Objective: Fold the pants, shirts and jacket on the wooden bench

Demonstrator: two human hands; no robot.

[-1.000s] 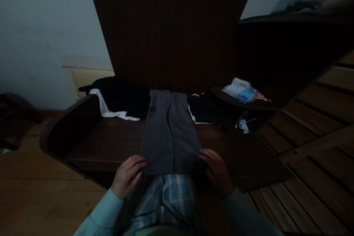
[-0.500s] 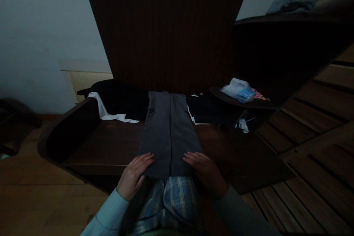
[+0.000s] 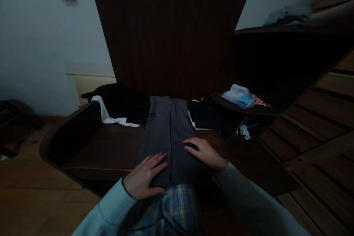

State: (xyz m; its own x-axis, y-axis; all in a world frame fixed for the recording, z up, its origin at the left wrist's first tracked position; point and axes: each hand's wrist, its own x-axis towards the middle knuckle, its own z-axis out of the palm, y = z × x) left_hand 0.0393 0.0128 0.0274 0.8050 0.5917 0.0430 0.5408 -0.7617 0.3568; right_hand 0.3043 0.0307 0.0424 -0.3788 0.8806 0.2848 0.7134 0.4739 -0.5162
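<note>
A dark grey garment (image 3: 163,129), folded long with a seam or gap down its middle, lies over the wooden bench top (image 3: 116,143). Its near end reaches the bench's front edge, and a black letter-like mark shows on its left part. My left hand (image 3: 146,177) rests flat on the near left part of the cloth, fingers spread. On the right part lies my right hand (image 3: 204,151), farther from me than the left, fingers stretched out and a little apart. Neither hand grips the cloth.
Black clothing (image 3: 121,99) with a white cloth (image 3: 106,114) lies at the back left. Behind the garment's right side is a dark folded stack (image 3: 206,114). A plastic packet (image 3: 239,96) sits on a small corner shelf (image 3: 221,100). Wooden slats (image 3: 318,132) stand at the right.
My right hand has moved forward, farther up the garment. The left has slid right, toward the middle seam, with its fingers spread wider. The whole view has shifted slightly.
</note>
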